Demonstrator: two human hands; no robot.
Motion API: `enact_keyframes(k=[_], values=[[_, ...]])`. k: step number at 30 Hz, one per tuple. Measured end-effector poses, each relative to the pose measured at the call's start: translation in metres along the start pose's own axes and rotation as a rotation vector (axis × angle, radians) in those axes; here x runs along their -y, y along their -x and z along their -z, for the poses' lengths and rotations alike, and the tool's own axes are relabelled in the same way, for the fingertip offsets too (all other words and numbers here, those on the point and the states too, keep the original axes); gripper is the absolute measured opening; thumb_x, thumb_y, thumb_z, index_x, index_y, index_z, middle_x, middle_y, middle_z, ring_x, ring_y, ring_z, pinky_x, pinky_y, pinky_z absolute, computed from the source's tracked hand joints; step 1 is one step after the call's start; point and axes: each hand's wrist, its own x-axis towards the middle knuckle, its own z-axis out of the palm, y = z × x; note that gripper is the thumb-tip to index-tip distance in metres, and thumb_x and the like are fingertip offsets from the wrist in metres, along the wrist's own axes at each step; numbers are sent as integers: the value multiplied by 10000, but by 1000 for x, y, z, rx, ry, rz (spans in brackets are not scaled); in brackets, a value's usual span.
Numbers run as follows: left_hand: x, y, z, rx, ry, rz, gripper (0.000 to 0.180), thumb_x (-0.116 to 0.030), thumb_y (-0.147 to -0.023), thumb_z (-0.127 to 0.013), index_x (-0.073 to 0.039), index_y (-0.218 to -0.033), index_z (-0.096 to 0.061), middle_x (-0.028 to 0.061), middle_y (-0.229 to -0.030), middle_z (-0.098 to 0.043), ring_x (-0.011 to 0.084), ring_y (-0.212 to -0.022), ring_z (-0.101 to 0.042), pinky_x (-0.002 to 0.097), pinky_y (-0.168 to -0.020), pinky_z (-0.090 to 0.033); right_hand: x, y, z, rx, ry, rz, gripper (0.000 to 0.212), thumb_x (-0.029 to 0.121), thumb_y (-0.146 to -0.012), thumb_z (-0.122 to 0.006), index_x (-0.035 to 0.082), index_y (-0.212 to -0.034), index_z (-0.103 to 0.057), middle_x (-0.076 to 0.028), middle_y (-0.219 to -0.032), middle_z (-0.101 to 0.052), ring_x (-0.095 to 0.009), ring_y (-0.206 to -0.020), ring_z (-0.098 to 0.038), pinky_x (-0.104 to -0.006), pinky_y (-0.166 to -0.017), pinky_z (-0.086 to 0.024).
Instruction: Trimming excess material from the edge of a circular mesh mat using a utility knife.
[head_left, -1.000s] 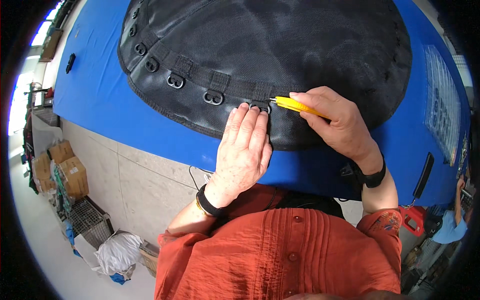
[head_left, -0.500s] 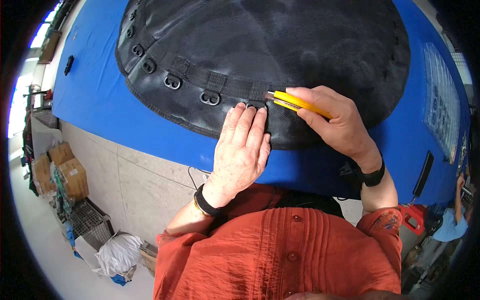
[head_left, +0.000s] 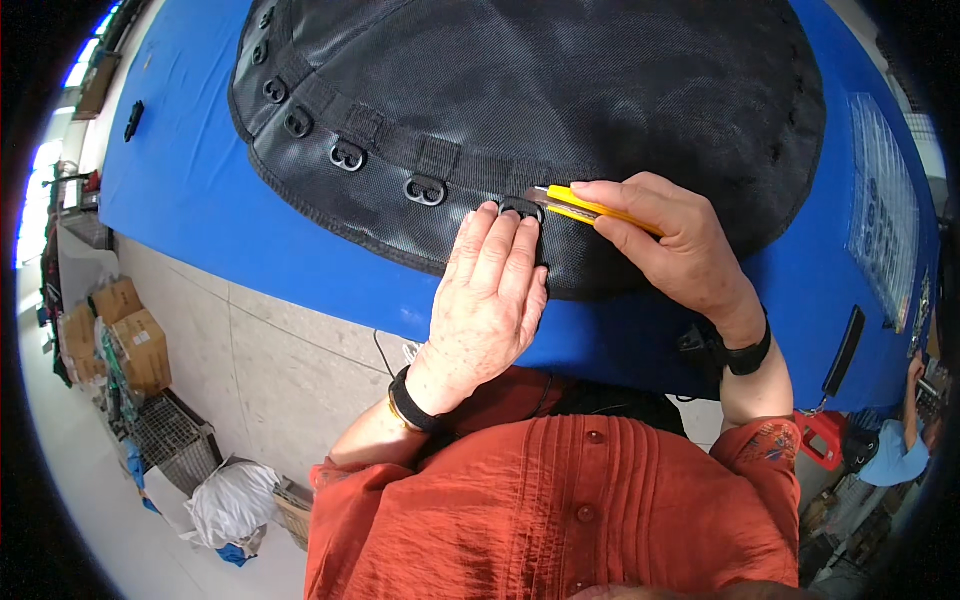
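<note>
A large rounded piece of black mesh fabric lies on the blue table, with a webbing band sewn along its near edge. Black plastic rings hang from webbing loops on that band. My left hand lies flat near the fabric's edge, fingers stretched out, their tips touching one ring and partly covering it. Yellow thread snips are gripped in my right hand. Their blades point left, close against the webbing loop of that ring; whether a thread is between them cannot be made out.
The blue table bears a small black object at left, a clear plastic sheet and a black strip at right. Cardboard boxes and a wire crate stand on the floor at left. Another person is at far right.
The fingers of my left hand have shifted very slightly right beside the ring, which shows a little more now. The snips have stayed nearly in place.
</note>
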Motion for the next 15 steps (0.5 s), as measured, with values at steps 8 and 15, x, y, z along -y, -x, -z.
enact_keyframes(k=[8, 15], values=[[-1, -1, 0, 5, -8, -4, 471, -74, -945, -725, 72, -1386, -648, 252, -1387, -629, 462, -1375, -575, 507, -1168, -491, 4, 0, 3, -4, 28, -9, 311, 98, -990, -760, 92, -1301, -766, -114, -937, -713, -272, -821, -697, -364, -746, -559], [-1, -1, -1, 6, -13, -4, 478, -80, -946, -722, 65, -1395, -644, 252, -1394, -625, 458, -1384, -571, 503, -1171, -491, 4, 6, 10, -9, -86, -155, 297, 126, -1037, -735, 80, -1329, -757, -110, -1015, -783, -174, -846, -719, -322, -774, -578]])
